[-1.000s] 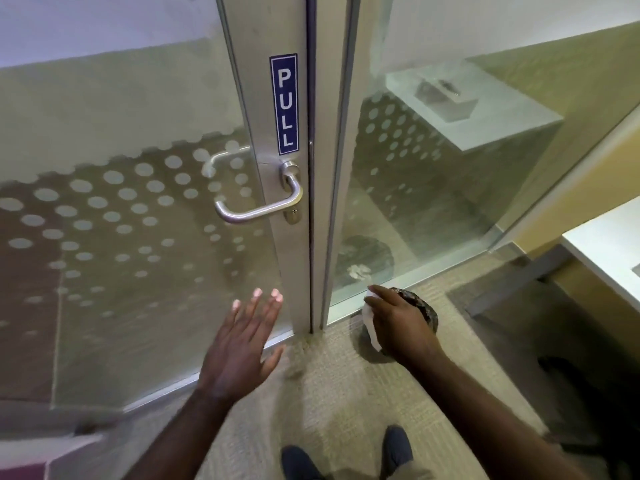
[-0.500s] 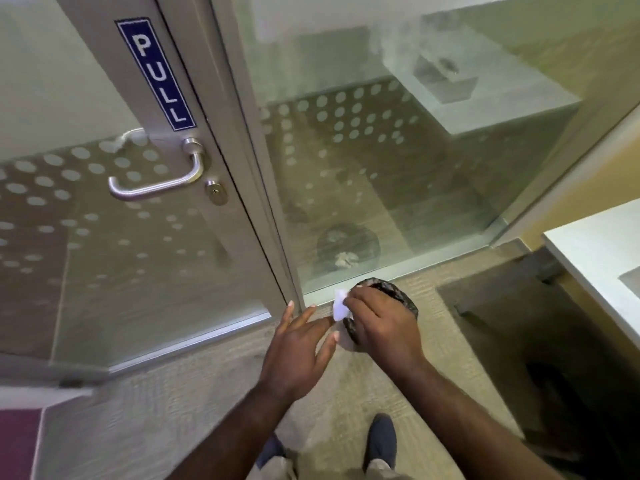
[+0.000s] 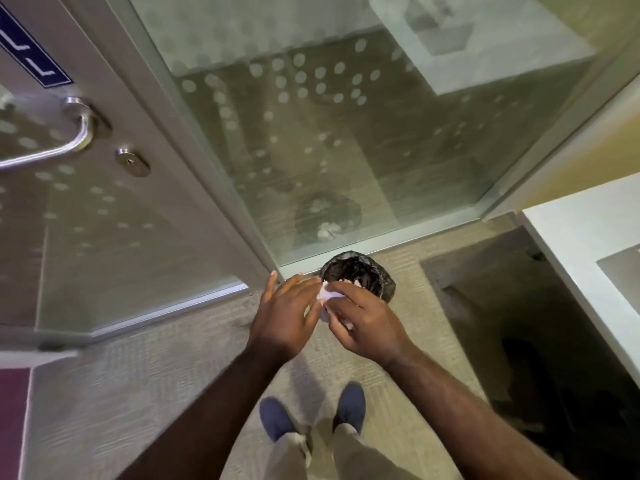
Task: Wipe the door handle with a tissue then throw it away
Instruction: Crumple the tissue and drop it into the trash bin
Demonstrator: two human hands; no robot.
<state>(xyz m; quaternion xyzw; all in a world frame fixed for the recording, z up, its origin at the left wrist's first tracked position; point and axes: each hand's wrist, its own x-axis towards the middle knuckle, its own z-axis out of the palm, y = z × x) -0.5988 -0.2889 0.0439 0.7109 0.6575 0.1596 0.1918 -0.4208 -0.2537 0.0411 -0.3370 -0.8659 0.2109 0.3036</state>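
Head view: right hand (image 3: pixel 367 327) pinches crumpled white tissue (image 3: pixel 325 292) near black-bagged bin (image 3: pixel 388 282); left hand (image 3: pixel 280 320), grip wide.

The one head-worn, wide-angle camera faced forward and steeply down. The left hand (image 3: pixel 284 317) and right hand (image 3: pixel 367 323) lay close beneath it, the carpet (image 3: pixel 138 393) farther off.

Dotted glass panel (image 3: pixel 346 133), blue sign (image 3: pixel 38 62) (cut off), white counter (image 3: pixel 581 237), carpet (image 3: pixel 156 375)
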